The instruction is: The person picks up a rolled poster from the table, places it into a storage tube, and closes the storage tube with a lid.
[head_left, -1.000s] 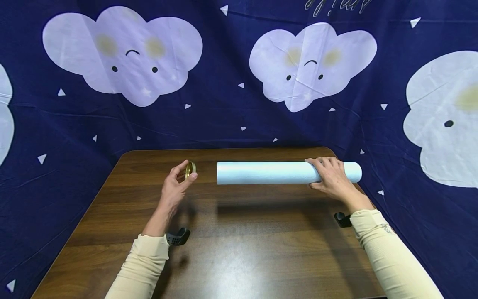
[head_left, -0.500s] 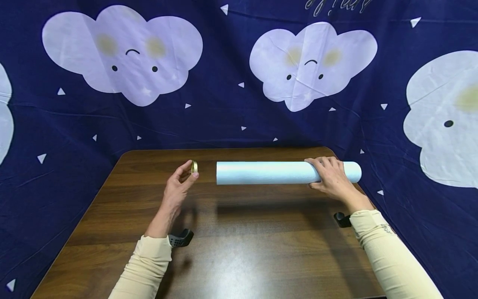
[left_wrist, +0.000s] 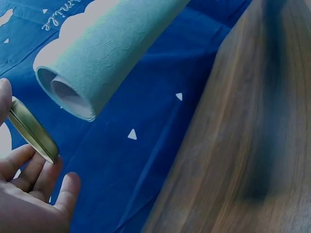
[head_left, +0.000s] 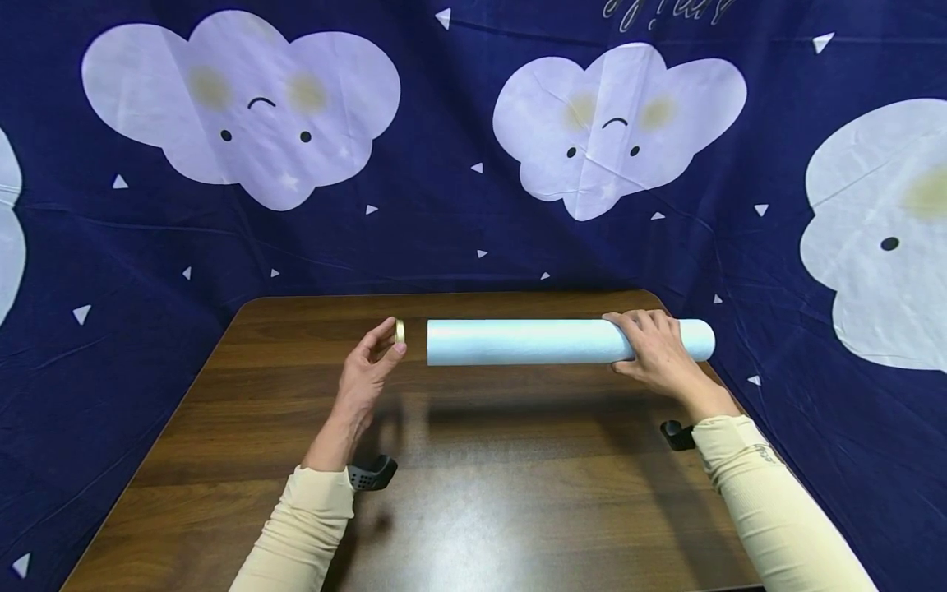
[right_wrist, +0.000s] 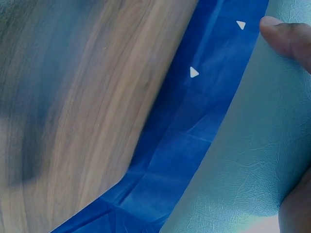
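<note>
My right hand (head_left: 654,349) grips a long pale blue cardboard tube (head_left: 518,342) near its right end, holding it level above the table. In the left wrist view the tube (left_wrist: 104,58) has an open end, with a roll of white paper (left_wrist: 70,94) inside. Between thumb and fingertips my left hand (head_left: 367,362) pinches a round gold metal lid (head_left: 399,331), turned on edge. A small gap separates the lid from the tube's open left end. The right wrist view shows the thumb (right_wrist: 286,39) pressed along the tube's textured side.
Below both hands lies a brown wooden table (head_left: 533,485), the tube's shadow falling across it. A dark blue cloth with cloud prints (head_left: 244,107) hangs behind and at the sides. Black camera mounts (head_left: 373,474) sit at the wrists.
My left hand has moved right with the lid, nearing the tube's open end, and the lid has turned more edge-on. The right hand and tube have stayed nearly still.
</note>
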Motion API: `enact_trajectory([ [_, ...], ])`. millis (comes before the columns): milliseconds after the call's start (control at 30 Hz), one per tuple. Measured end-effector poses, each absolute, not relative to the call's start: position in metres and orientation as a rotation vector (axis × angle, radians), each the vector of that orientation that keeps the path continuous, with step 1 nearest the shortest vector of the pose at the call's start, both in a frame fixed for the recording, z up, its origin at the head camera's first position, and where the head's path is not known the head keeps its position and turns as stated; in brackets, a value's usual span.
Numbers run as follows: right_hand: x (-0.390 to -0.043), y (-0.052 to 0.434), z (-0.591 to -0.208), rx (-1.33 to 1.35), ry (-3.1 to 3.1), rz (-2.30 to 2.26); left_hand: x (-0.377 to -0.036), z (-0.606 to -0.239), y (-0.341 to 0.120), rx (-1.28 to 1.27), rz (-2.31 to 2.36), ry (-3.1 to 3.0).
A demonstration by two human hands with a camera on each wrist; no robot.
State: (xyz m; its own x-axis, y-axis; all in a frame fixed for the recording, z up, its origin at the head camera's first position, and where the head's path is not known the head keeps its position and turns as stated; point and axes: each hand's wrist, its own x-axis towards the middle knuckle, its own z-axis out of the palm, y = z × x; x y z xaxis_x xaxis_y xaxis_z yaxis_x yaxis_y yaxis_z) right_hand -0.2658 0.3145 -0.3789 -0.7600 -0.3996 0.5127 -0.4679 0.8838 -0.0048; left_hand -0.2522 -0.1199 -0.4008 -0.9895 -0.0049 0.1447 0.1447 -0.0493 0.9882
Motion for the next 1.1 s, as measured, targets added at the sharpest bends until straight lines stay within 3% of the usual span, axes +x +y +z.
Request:
enact_trajectory([
  [1100, -0.264, 0.31, -0.377, 0.636, -2.547, 0.174, -0.254, -0.405, -0.102, -0.341, -2.278, -2.097],
])
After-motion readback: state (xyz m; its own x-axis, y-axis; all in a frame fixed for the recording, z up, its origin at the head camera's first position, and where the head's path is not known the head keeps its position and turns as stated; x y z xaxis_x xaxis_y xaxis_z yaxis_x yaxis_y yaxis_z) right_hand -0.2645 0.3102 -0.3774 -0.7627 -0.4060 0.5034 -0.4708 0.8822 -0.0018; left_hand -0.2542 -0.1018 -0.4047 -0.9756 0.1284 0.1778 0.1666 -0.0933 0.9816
